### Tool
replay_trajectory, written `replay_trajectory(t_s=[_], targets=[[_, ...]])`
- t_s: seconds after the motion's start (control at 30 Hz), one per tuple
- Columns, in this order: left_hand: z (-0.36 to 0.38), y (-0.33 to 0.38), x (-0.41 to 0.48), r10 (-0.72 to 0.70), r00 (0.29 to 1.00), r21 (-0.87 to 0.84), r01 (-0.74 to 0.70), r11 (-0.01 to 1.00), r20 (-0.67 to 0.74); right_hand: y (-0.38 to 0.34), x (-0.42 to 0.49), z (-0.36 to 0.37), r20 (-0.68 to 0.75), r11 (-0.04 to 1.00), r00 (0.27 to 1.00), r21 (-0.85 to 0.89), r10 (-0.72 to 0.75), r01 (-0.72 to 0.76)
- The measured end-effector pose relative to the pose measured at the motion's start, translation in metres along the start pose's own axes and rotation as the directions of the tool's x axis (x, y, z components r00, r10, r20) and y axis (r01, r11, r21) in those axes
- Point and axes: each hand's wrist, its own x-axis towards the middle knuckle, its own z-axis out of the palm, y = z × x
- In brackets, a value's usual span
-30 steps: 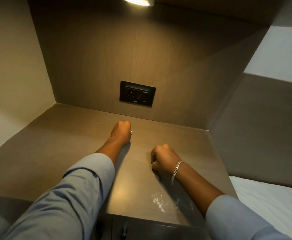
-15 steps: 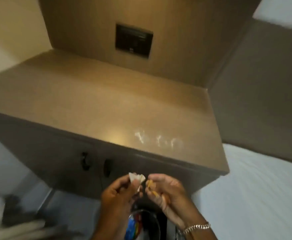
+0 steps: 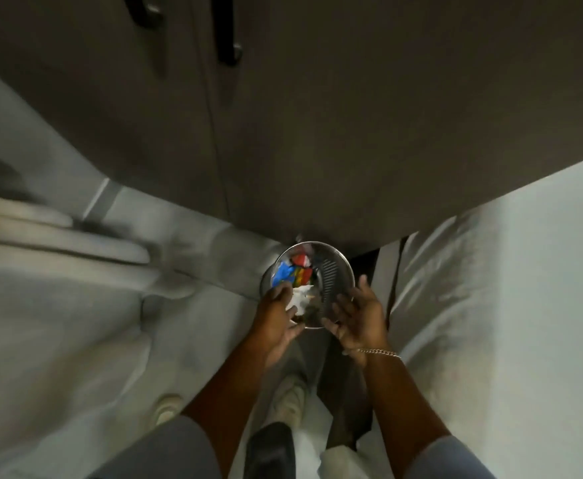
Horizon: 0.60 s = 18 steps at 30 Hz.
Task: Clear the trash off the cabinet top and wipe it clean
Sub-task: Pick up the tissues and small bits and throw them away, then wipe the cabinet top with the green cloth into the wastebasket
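Note:
I am looking straight down at a round metal trash bin (image 3: 338,271) on the floor, against the foot of the dark cabinet (image 3: 317,133). Colourful wrappers (image 3: 293,273) lie inside it. My left hand (image 3: 276,319) hovers over the bin's near left rim, with a crumpled white paper (image 3: 302,297) loosely between its fingers and thumb. My right hand (image 3: 361,318) is over the near right rim, fingers spread and holding nothing. The cabinet top is out of view.
Two black door handles (image 3: 226,32) stick out from the cabinet front at the top. White bedding (image 3: 490,288) fills the right side. Pale, blurred shapes (image 3: 58,243) lie on the left. My shoes (image 3: 288,399) stand below the bin.
My view has dropped from the cabinet top to the floor. Both hands went down from the cabinet's front edge to over the bin, and the right hand has spread wide.

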Motion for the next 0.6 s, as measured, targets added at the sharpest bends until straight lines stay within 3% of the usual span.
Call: replay_trajectory(t_s=[0.13,0.27,0.37,0.47,0.53,0.6], targets=[[-0.05,0.013,-0.052,0.156,0.987,0.042,-0.154,0.987,-0.046,0.03,-0.032,0.022,0.116,1.0,0.993,0.004,0.021,-0.022],[-0.09,0.056,-0.144,0.419,0.896,0.088,-0.41,0.908,-0.15,0.051,-0.106,0.103,0.317,0.996,0.947,-0.08,0.05,-0.026],[-0.123,0.098,-0.218,0.619,0.741,0.086,-0.621,0.779,-0.259,0.071,-0.174,0.185,0.458,0.969,0.888,-0.235,0.045,0.072],[-0.169,0.14,-0.282,0.728,0.531,0.189,-0.737,0.649,-0.434,0.091,-0.231,0.265,0.638,0.878,0.768,-0.335,-0.056,0.343],[-0.205,0.168,-0.32,0.751,0.358,0.245,-0.792,0.559,-0.555,0.107,-0.263,0.318,0.724,0.75,0.676,-0.367,-0.141,0.55],[-0.234,0.192,-0.349,0.741,0.217,0.269,-0.837,0.476,-0.636,0.115,-0.28,0.355,0.714,0.584,0.621,-0.365,-0.324,0.725]])
